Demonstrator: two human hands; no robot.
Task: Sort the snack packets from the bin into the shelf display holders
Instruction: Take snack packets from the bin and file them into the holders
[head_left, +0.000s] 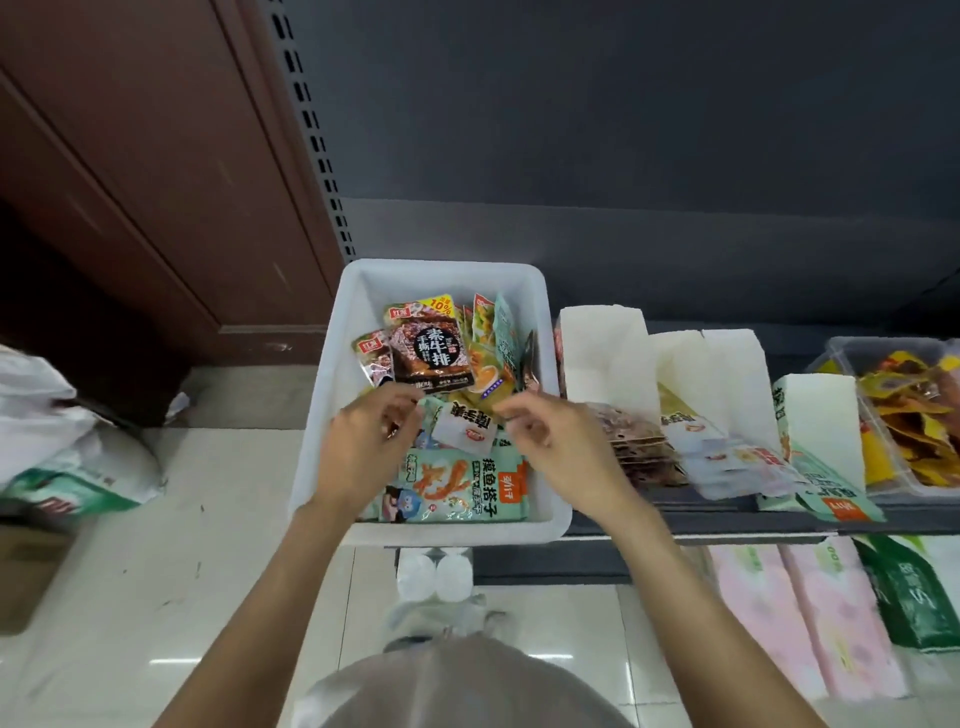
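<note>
A white plastic bin (358, 291) sits on the shelf's left end and holds several snack packets. My left hand (363, 441) pinches the bottom edge of a dark brown packet (428, 345), with a second brown packet behind it. My right hand (556, 441) hovers over the bin with curled fingers near a yellow packet (480, 358); nothing is clearly in it. A large mint-green packet (452, 486) lies at the bin's near end. White display holders (608, 348) stand to the right with brown and pale packets in them.
A clear tub (852, 358) of yellow packets stands at the far right of the shelf. Pink and green tissue packs (810, 613) lie on the lower shelf. White bags (62, 441) sit on the tiled floor at left. A brown cabinet rises at upper left.
</note>
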